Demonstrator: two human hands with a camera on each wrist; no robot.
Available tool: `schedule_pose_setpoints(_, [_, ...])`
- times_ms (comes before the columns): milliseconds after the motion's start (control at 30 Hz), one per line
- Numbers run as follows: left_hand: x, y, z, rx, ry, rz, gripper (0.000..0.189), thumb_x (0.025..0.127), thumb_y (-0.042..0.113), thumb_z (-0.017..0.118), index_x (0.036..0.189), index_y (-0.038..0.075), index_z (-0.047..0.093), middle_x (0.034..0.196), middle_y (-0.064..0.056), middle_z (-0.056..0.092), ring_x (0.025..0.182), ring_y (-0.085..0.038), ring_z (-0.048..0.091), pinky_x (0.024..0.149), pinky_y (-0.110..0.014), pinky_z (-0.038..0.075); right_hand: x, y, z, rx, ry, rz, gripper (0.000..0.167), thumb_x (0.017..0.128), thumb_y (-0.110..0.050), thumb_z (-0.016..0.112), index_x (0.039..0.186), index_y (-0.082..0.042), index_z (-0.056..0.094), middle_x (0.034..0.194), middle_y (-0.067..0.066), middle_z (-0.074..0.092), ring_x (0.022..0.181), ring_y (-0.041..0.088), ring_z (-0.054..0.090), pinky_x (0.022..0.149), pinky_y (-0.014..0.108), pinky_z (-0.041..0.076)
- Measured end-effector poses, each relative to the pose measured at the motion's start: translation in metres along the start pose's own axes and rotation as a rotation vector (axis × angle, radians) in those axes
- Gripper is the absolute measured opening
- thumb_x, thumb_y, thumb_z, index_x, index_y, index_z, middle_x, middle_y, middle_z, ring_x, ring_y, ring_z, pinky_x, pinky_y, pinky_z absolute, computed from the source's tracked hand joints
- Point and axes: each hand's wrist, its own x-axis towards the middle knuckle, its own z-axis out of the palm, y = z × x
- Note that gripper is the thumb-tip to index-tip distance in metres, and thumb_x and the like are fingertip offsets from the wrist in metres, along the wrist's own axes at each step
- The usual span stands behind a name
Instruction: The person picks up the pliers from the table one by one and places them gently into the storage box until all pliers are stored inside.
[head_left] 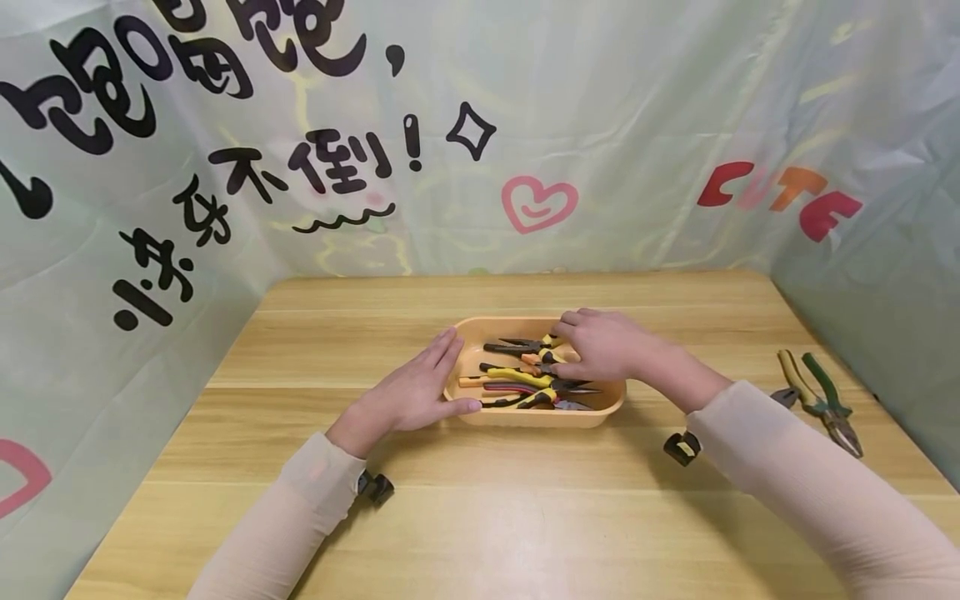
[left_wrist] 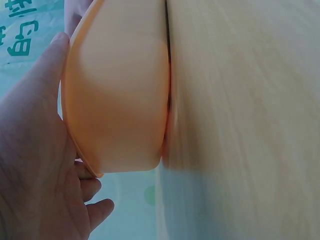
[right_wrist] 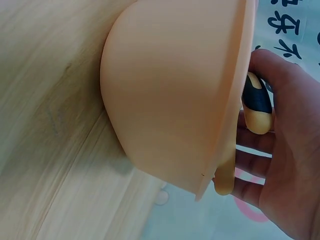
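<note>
An orange plastic basket (head_left: 540,419) on the table holds several pliers (head_left: 519,378) with yellow, black, orange and red handles. My left hand (head_left: 420,385) rests on its left end, fingers fairly straight along the rim and thumb over the near corner. In the left wrist view, the left hand (left_wrist: 40,135) touches the rim of the basket (left_wrist: 117,90). Over the right end, my right hand (head_left: 603,346) reaches in, with thumb and bent fingers around yellow-and-black pliers handles (right_wrist: 257,105). The right hand (right_wrist: 295,135) partly hides these pliers; their jaws are out of sight.
Pliers with one yellow and one green handle (head_left: 825,400) lie spread on the table's right side. Another dark tool tip (head_left: 786,397) shows beside them, mostly covered by my right sleeve. A printed curtain (head_left: 622,142) hangs behind the wooden table (head_left: 480,508).
</note>
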Motion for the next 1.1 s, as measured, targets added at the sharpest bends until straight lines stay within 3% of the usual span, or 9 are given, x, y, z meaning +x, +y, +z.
schedule_pose_setpoints(300, [0.0,0.0,0.002,-0.008,0.003,-0.01,0.109,0.087,0.082,0.025,0.156,0.001,0.003,0.163,-0.016,-0.003,0.149,-0.028,0.001,0.116,-0.04,0.017,0.006,0.0,0.002,-0.006,-0.001,-0.039,0.062,0.092,-0.052,0.06,0.129,-0.002,0.06,0.117,0.011,0.06,0.107,0.032,0.059,0.089,0.049,0.049])
schedule_pose_setpoints(800, [0.0,0.0,0.001,-0.018,-0.018,-0.018,0.109,0.087,0.082,0.026,0.156,0.003,0.0,0.163,-0.015,-0.006,0.148,-0.023,-0.004,0.117,-0.039,0.015,0.019,-0.001,0.008,-0.019,-0.037,-0.096,0.061,0.093,-0.048,0.061,0.13,0.0,0.058,0.119,0.013,0.06,0.11,0.033,0.059,0.094,0.049,0.047])
schedule_pose_setpoints(1100, [-0.001,0.001,0.0,-0.026,-0.02,-0.023,0.109,0.086,0.083,0.025,0.157,0.004,0.001,0.163,-0.013,-0.006,0.148,-0.022,-0.005,0.117,-0.039,0.016,0.028,-0.002,0.01,-0.004,-0.078,-0.07,0.061,0.094,-0.051,0.057,0.132,-0.003,0.057,0.122,0.011,0.059,0.114,0.031,0.057,0.096,0.047,0.047])
